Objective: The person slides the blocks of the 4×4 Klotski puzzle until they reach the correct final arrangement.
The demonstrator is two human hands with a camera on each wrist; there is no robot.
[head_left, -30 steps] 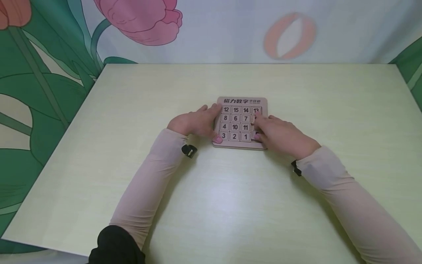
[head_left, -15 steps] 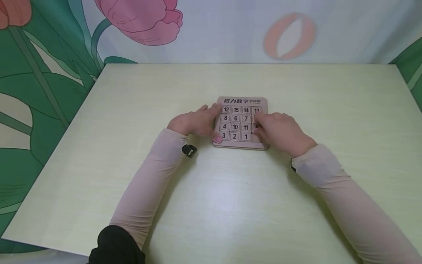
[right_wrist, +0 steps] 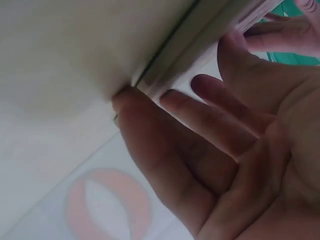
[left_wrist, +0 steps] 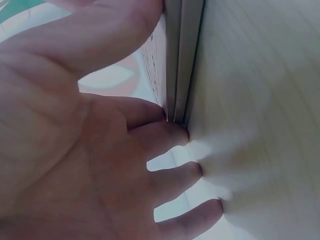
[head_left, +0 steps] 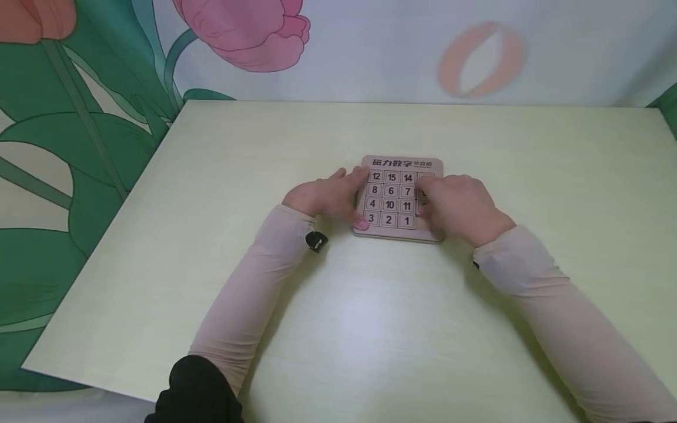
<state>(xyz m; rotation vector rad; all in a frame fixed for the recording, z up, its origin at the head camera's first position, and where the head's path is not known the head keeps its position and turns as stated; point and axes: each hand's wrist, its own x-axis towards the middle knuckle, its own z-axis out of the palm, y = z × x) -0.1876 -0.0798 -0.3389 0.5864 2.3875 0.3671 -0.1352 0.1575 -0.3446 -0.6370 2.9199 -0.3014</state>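
A flat wooden number slide puzzle [head_left: 390, 198] lies on the table, its tiles in a grid under a printed title strip. My left hand [head_left: 332, 197] braces its left side, thumb on the near corner and index finger at the upper edge. The left wrist view shows the other fingers stretched down to the tabletop. Over the right column is my right hand [head_left: 462, 207], index finger and thumb touching the tiles and hiding most of that column. The column's bottom slot is bare. In the right wrist view, the outer fingers [right_wrist: 145, 135] reach past the puzzle's edge [right_wrist: 182, 62] to the table.
The pale wooden table [head_left: 338, 329] stands against a backdrop [head_left: 370, 47] printed with tulips and leaves. A dark strap [head_left: 317, 241] shows at the left wrist. A black rounded shape [head_left: 198, 388] covers the left elbow area at the bottom.
My right thumb has moved up the right column, and the tile marked 5 has left the bottom slot. The right index finger now covers the 13. The view has shifted slightly; the left hand stays put.
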